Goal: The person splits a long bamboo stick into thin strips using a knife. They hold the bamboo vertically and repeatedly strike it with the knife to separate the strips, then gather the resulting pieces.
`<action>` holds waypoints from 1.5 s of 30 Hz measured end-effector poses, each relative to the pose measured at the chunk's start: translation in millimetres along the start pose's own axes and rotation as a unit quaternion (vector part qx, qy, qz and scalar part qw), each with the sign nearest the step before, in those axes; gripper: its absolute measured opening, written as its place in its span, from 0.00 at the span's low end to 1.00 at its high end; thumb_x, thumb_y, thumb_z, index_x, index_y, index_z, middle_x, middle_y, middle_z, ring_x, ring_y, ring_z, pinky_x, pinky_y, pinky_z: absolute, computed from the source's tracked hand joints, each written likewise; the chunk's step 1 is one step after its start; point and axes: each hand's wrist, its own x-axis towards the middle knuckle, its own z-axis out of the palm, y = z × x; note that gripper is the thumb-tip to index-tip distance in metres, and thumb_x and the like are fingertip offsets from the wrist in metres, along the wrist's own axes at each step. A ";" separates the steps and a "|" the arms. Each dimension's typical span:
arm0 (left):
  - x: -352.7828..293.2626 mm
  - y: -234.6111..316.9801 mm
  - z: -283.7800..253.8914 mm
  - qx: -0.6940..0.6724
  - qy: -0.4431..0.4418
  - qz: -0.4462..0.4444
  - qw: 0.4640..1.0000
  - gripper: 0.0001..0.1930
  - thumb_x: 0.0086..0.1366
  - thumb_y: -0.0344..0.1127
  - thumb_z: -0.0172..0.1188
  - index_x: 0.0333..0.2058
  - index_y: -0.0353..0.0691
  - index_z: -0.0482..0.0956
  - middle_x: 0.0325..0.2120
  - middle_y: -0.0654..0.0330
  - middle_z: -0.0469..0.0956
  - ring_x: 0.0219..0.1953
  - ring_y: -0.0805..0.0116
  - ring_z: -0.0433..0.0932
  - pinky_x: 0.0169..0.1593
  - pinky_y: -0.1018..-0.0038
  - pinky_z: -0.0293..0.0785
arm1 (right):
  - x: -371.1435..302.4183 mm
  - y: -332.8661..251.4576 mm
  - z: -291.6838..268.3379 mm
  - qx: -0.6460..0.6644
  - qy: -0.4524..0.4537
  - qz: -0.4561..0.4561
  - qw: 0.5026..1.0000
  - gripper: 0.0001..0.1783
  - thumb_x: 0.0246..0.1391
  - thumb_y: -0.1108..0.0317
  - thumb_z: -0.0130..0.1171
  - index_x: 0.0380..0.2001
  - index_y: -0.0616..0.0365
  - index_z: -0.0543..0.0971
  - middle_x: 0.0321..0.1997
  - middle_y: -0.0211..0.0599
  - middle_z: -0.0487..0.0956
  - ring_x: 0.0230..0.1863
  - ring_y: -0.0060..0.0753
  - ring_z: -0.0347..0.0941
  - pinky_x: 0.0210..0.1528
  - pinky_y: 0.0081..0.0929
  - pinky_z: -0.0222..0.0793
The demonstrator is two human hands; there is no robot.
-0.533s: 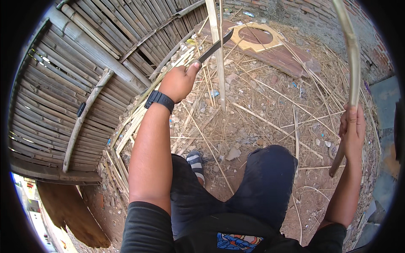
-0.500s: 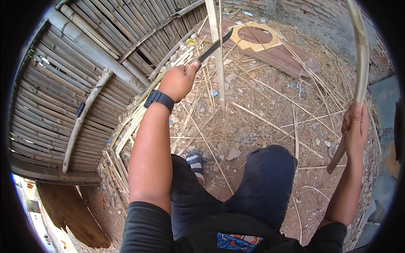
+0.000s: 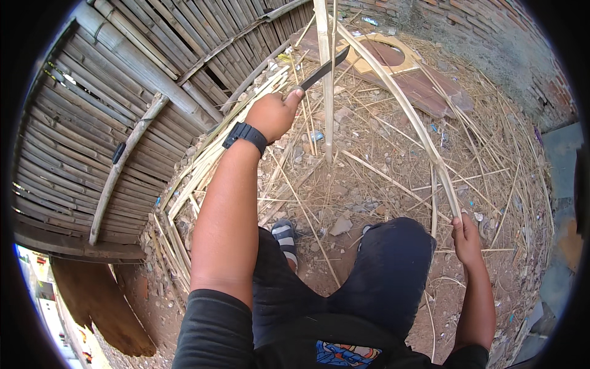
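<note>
My left hand (image 3: 272,117), with a dark watch on its wrist, is closed round the handle of a knife (image 3: 324,72) with a long dark blade. The blade points up and to the right and crosses the upright split bamboo pole (image 3: 328,117); I cannot tell whether they touch. In my right hand (image 3: 467,240), at the right of my knee, is the lower end of a long pale bamboo strip (image 3: 410,111). The strip curves up and left toward the top of the upright pole, where its far end is hard to make out.
A bamboo slat fence (image 3: 67,154) stands at the left, with several split strips (image 3: 203,169) heaped along its foot. Farther off lies a brown board (image 3: 439,92) under a yellowish wooden frame (image 3: 405,60) with a round hole. A brick wall (image 3: 473,37) rises behind. Shavings and stones litter the ground.
My right hand has come inward and lower. The bamboo strip has swung from the far right to a slant leaning left toward the pole. My left hand keeps the knife in nearly the same place.
</note>
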 end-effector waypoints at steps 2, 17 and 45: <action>6.8 -12.5 3.4 0.015 0.022 0.023 0.999 0.36 0.69 0.65 0.43 0.29 0.31 0.80 0.22 0.46 0.80 0.26 0.52 0.81 0.38 0.59 0.75 | -0.6 -16.8 -13.2 0.041 0.018 0.020 0.999 0.22 0.71 0.51 0.42 0.36 0.59 0.72 0.20 0.25 0.64 0.21 0.18 0.59 0.24 0.22 0.57; 16.1 -15.2 12.4 0.022 0.046 0.048 0.998 0.38 0.69 0.64 0.42 0.32 0.27 0.81 0.28 0.40 0.81 0.34 0.45 0.81 0.44 0.57 0.75 | 6.3 24.4 5.8 -0.212 0.022 -0.091 0.973 0.20 0.73 0.54 0.36 0.37 0.59 0.69 0.18 0.30 0.66 0.19 0.21 0.63 0.22 0.26 0.57; 18.2 -27.8 26.0 0.070 0.006 0.047 0.996 0.37 0.68 0.63 0.44 0.37 0.27 0.82 0.33 0.37 0.81 0.39 0.42 0.81 0.48 0.56 0.74 | -30.3 17.3 -23.6 -0.163 0.003 -0.051 0.985 0.22 0.72 0.51 0.40 0.33 0.60 0.68 0.19 0.35 0.68 0.19 0.27 0.63 0.22 0.31 0.57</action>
